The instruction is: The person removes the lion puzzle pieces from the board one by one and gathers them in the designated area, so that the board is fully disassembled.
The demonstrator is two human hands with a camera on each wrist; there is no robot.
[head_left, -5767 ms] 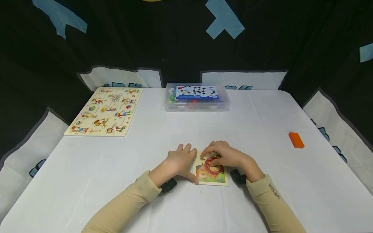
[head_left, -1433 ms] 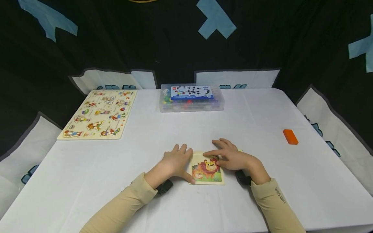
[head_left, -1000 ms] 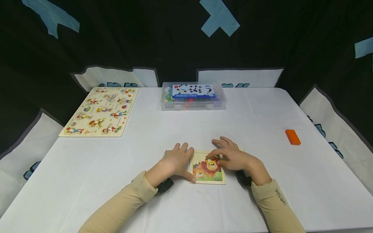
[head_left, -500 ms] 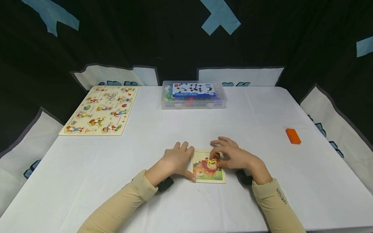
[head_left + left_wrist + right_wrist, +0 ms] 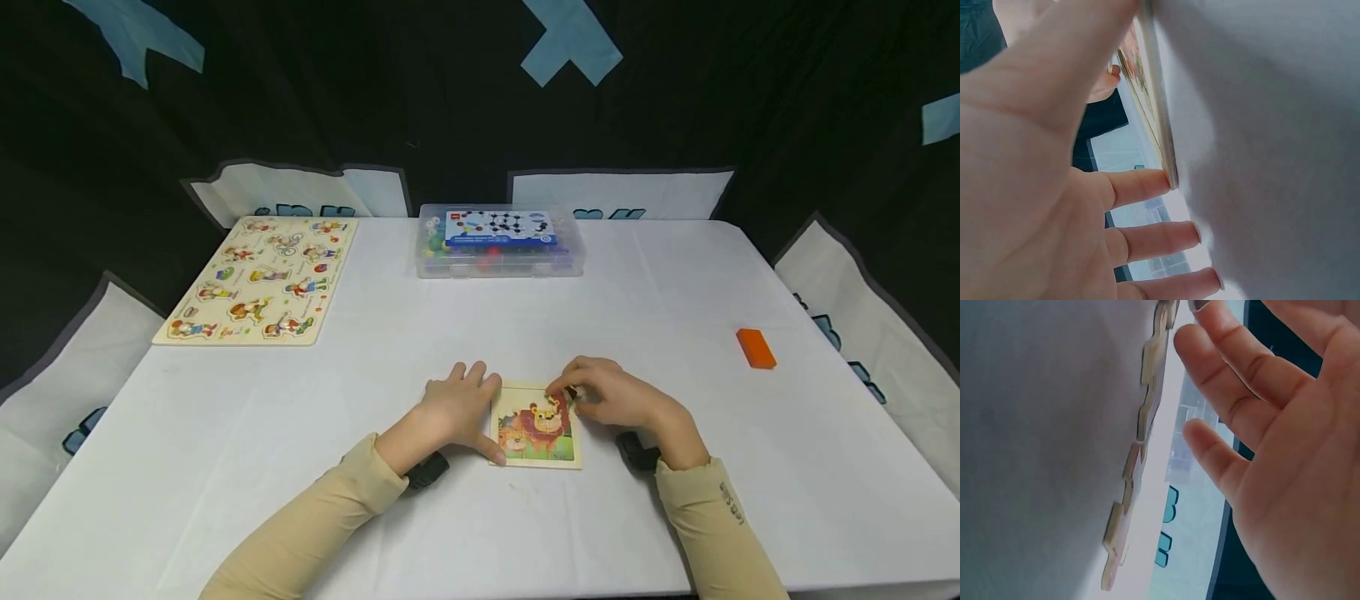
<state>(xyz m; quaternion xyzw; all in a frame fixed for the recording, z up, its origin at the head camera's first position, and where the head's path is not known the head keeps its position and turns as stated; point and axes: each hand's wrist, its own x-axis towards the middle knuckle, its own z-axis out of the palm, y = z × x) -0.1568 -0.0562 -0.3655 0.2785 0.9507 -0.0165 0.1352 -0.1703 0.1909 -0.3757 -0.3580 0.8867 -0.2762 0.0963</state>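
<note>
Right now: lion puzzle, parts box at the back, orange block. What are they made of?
Lion puzzle: looks like thin wood or plywood with a printed matte face; the left wrist view shows a pale layered edge. Parts box: clear glossy plastic, contents visible through the walls. Orange block: solid, matte; plastic, foam or painted wood, cannot tell.

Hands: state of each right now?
Left hand: open, flat on the table, thumb against the lion puzzle edge.
Right hand: fingertips at the puzzle's top right corner; grip cannot be told.
</note>
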